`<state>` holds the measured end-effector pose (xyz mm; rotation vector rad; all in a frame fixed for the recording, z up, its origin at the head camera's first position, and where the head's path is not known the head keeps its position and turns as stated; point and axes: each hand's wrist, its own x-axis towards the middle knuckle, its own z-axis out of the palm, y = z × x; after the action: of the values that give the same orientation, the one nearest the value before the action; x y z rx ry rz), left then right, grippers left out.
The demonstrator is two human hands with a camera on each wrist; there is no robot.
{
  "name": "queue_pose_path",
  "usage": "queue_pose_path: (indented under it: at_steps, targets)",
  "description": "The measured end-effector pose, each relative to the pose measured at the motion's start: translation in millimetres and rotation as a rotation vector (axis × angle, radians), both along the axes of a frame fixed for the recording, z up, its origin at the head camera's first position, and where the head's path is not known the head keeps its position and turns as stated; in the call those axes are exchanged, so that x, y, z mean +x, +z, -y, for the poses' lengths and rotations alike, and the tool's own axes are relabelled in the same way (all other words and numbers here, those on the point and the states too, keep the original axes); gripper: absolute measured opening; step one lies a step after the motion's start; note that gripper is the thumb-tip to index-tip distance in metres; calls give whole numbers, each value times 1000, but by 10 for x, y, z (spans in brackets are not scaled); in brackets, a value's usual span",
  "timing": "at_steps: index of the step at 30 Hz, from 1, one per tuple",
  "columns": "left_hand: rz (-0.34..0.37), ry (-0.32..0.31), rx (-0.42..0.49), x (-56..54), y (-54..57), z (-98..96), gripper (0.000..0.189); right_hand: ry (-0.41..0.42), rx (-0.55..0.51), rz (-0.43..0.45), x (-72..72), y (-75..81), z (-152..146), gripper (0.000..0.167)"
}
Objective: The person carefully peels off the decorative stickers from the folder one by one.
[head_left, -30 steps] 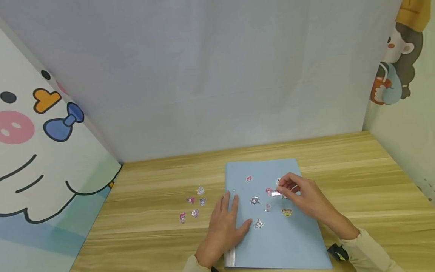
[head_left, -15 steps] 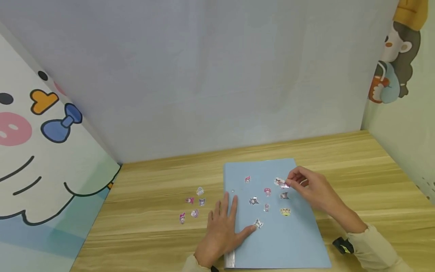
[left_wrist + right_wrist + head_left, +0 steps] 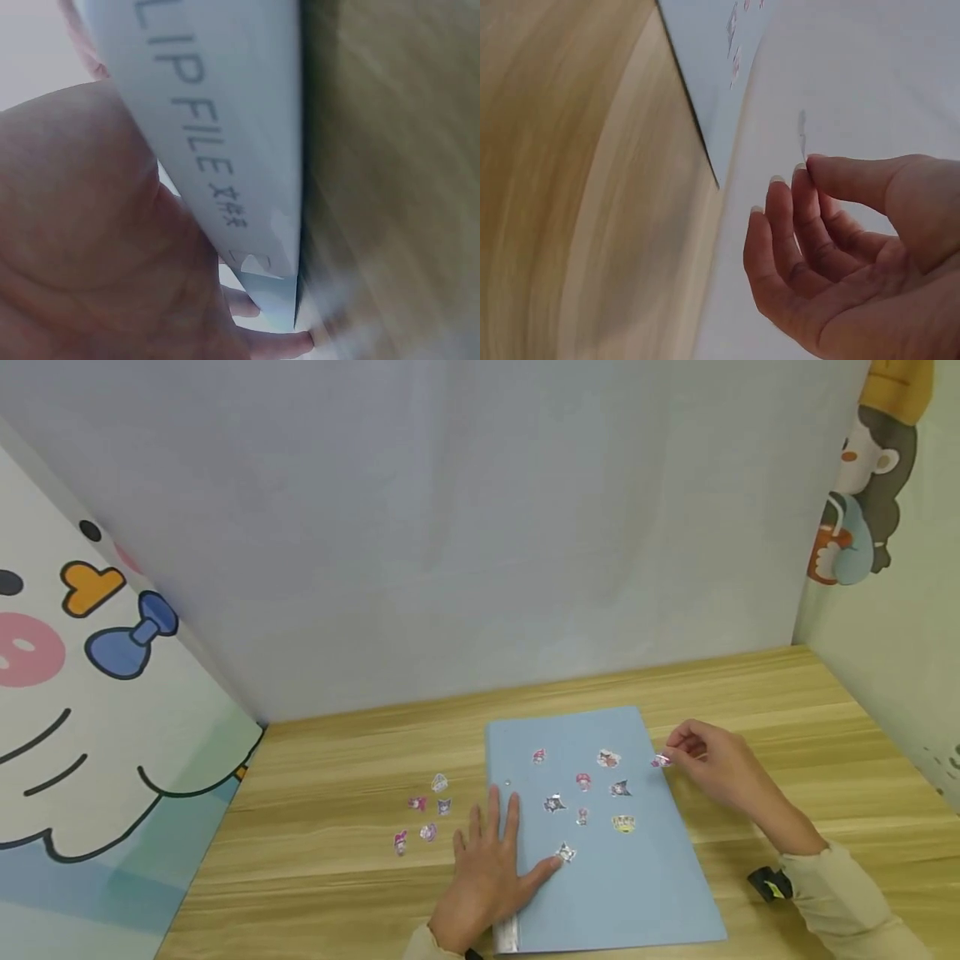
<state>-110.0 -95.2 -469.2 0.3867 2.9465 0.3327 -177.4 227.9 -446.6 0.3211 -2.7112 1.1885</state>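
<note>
Being held between the thumb and a fingertip of the right hand, a small pink sticker was seen at the right edge of the blue folder in the head view; in the right wrist view it was shown thin, almost edge-on, in the air and apart from the folder. The print on it could not be read. The left hand was laid across the left edge of the folder, with its fingers straight and spread, and nothing was gripped by it. Its thumb tip was placed at a star-shaped sticker, but whether this sticker was pressed could not be told. Seven other stickers were also spread on the folder, among them a yellow one and a mushroom-like pink one. Five loose stickers were grouped on the wooden desk, to the left of the folder. On the folder's spine, the letters "LIP FILE" were shown in the left wrist view.
</note>
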Motion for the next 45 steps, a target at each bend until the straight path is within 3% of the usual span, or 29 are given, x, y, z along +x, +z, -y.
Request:
queue_pose_path:
  at_steps: [20,32,45]
  targets:
    - [-13,-13,-59,-16,11,-12,101,-21,152,119,-37,-95,-251,9]
    - [11,-25,-64,-2,25,15,99,-49,191,218,-10,-97,-311,17]
    - [30,-24,-88,-23,6,5,101,-16,214,253,-29,-94,-406,15]
